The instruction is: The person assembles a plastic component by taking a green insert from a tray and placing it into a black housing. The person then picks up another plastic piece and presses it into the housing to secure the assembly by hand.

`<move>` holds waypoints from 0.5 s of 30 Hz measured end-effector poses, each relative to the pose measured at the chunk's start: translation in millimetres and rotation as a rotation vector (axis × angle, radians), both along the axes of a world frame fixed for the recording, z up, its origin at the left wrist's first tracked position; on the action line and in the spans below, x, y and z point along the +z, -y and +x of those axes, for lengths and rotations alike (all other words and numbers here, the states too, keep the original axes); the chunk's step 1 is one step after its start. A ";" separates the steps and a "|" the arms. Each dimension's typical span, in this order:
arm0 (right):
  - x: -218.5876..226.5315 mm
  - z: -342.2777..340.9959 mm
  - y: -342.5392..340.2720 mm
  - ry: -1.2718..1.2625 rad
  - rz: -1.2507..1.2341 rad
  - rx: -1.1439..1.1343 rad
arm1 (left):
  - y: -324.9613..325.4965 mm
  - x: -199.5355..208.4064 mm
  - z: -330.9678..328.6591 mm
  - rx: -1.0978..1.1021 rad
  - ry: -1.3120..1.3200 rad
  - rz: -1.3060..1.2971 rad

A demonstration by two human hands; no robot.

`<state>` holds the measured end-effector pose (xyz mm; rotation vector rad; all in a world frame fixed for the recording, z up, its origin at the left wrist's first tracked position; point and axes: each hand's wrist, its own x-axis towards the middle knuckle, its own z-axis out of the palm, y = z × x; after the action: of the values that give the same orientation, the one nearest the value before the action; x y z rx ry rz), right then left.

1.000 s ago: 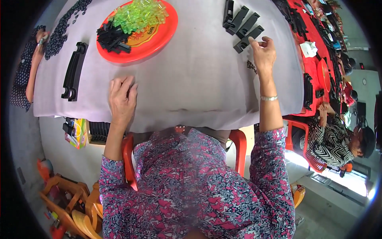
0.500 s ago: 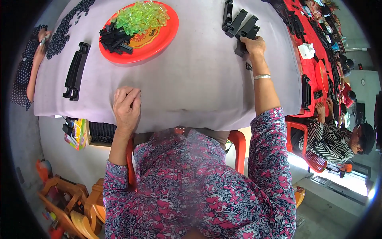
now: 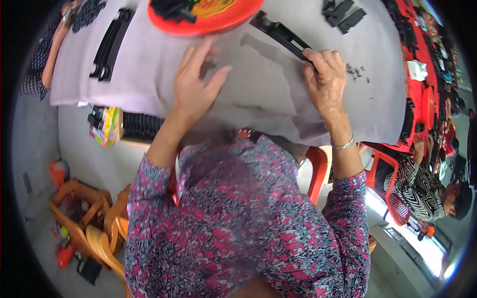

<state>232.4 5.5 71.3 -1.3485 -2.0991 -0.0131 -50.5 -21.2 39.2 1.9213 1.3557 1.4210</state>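
My right hand (image 3: 325, 82) pinches one end of a long black plastic part (image 3: 282, 36) between thumb and fingers. The part is held above the cloth-covered table, slanting up and left, with a slot and a notched far end in view. My left hand (image 3: 196, 92) is open over the table, fingers stretched out and thumb apart, holding nothing. Just beyond its fingertips lies a red plate (image 3: 169, 26) with small black plastic pieces (image 3: 174, 10) on it. More long black parts (image 3: 344, 16) lie beyond my right hand.
A pair of long black parts (image 3: 113, 44) lies at the left. Tiny black bits (image 3: 355, 72) are scattered right of my right hand. A person's arm (image 3: 57, 47) rests at the far left, by a heap of black pieces (image 3: 88, 14). Another person (image 3: 422, 184) sits at the red-covered table.
My right hand has drawn a long black part from the group at the upper right toward me. My left hand has risen and its fingers have spread. The view has shifted.
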 end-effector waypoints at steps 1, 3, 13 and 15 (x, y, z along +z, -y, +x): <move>-3.4 -8.4 5.8 0.131 0.006 0.069 | -3.4 5.5 3.7 -0.006 0.009 0.019; -13.3 -18.2 10.6 0.115 0.021 0.133 | -7.8 9.4 14.4 0.024 0.048 0.002; -30.9 -26.7 8.8 0.156 0.052 0.183 | -31.1 -24.9 13.4 -0.099 -0.168 0.041; -27.0 -29.3 5.9 0.144 0.068 0.198 | -34.9 -27.6 12.9 -0.129 -0.199 0.045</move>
<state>203.0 -0.4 44.2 -1.1246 -2.3226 -0.1008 -37.6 13.7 11.5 2.1856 1.2671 1.2370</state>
